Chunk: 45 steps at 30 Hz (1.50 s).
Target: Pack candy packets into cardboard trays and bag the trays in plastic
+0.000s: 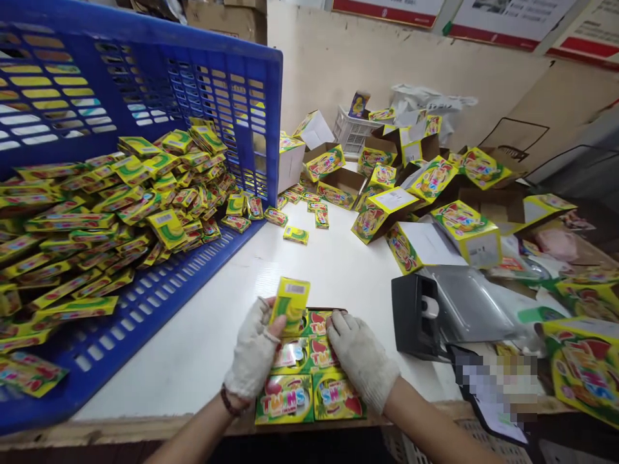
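In my gloved left hand (254,351) is a small yellow-and-green packet (293,296) with a barcode, pinched upright between thumb and fingers. It stands over the far left part of an open yellow "TWINS" carton (285,399) at the table's front edge. Similar small packets (291,353) lie in rows inside the carton. My gloved right hand (360,354) rests over the carton's right side, its fingers stretched across the packets to the far edge. Its palm side is hidden, and no held object shows there.
A blue plastic crate (278,129) on the left lies tipped, heaped with packets (130,193). Loose packets (295,234) are scattered beside it. Several yellow cartons (467,232) pile up at the back right. A black tape dispenser (416,316) stands right of my hands, near plastic bags (469,306).
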Motion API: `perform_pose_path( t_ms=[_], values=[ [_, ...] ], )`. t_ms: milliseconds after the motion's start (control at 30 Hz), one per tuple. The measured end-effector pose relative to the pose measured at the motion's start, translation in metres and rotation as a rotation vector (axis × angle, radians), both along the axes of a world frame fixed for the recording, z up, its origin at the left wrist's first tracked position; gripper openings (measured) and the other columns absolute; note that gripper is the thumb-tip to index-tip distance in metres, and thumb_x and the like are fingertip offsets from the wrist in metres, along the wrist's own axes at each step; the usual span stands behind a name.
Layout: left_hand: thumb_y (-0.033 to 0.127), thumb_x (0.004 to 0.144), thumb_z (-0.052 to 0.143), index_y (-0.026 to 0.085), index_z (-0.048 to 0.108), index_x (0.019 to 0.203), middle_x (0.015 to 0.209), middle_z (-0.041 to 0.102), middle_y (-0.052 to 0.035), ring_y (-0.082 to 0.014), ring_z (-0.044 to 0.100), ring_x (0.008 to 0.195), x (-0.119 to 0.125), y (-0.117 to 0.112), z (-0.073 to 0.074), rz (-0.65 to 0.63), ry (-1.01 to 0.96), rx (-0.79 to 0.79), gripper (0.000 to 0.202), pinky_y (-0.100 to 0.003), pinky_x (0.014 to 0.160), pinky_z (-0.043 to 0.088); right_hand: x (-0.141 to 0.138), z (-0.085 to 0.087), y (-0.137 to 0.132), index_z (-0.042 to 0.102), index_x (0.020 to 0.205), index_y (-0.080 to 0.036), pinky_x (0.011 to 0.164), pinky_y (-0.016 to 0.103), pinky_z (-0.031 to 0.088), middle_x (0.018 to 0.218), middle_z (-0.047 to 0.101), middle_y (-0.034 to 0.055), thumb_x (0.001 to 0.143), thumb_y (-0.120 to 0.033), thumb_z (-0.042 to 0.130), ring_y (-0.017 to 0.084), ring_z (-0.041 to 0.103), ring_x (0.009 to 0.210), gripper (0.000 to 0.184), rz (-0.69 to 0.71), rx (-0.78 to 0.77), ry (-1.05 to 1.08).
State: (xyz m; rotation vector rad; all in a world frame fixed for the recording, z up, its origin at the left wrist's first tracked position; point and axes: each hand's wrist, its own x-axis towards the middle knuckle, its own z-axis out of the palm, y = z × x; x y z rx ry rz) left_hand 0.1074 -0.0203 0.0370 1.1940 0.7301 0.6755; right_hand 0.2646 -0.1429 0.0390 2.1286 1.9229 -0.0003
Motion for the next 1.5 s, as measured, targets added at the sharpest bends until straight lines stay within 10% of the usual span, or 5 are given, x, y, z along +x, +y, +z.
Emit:
perform_pose_path(
  t_ms=[500, 733, 967, 1167, 1500],
  values=[
    [0.039, 0.076, 0.076, 0.019, 0.053, 0.11, 0.1, 0.069, -0.0059, -0.0163, 0.068, 0.079, 0.019, -0.037, 0.025, -0.255, -0.223, -0.435, 0.046, -0.026, 0.065, 0.057, 0.014, 0.045, -0.002, 0.045, 0.137, -0.02, 0.094, 0.039, 0.051, 0.126, 0.062, 0.0113, 0.093, -0.05, 0.051, 0.023, 0.061, 0.111, 0.054, -0.21, 0.362, 1.616],
    [0.048, 0.077, 0.069, 0.012, 0.061, 0.096, 0.07, 0.061, -0.0026, -0.0087, 0.055, 0.048, 0.024, -0.033, 0.031, -0.446, -0.096, -0.662, 0.042, -0.018, 0.041, 0.045, 0.04, 0.071, -0.01, 0.065, 0.105, -0.022, 0.089, 0.038, 0.049, 0.106, 0.067, 0.0099, 0.092, -0.031, 0.055, 0.023, 0.061, 0.101, 0.019, 0.158, 0.523, 0.847],
    [0.034, 0.077, 0.065, 0.018, 0.063, 0.091, 0.088, 0.067, -0.0032, -0.0165, 0.065, 0.08, 0.011, 0.057, 0.033, 0.286, 0.518, 0.467, 0.021, -0.029, 0.078, 0.053, 0.038, 0.012, -0.013, 0.069, 0.091, -0.021, 0.071, 0.035, 0.054, 0.087, 0.073, 0.0087, 0.088, -0.023, 0.041, 0.023, 0.067, 0.078, 0.028, -0.105, 0.297, 0.685],
    [0.026, 0.078, 0.061, 0.01, 0.05, 0.11, 0.125, 0.049, -0.022, -0.0343, 0.051, 0.118, -0.031, 0.194, 0.044, 0.904, 0.791, 0.486, 0.037, -0.05, 0.099, 0.041, 0.004, -0.015, -0.014, 0.065, 0.082, -0.021, 0.075, 0.035, 0.053, 0.09, 0.07, 0.0092, 0.088, -0.018, 0.039, 0.022, 0.065, 0.082, 0.026, -0.171, 0.37, 0.634],
    [0.029, 0.082, 0.058, 0.013, 0.062, 0.094, 0.086, 0.06, -0.0063, -0.0205, 0.055, 0.083, -0.025, 0.171, 0.033, 0.535, 0.728, 0.848, 0.021, -0.034, 0.076, 0.045, -0.008, -0.025, -0.019, 0.06, 0.121, -0.014, 0.111, 0.057, 0.027, 0.133, 0.058, 0.016, 0.084, -0.011, 0.047, 0.033, 0.045, 0.131, 0.039, -0.069, 0.342, 0.576]
  ],
)
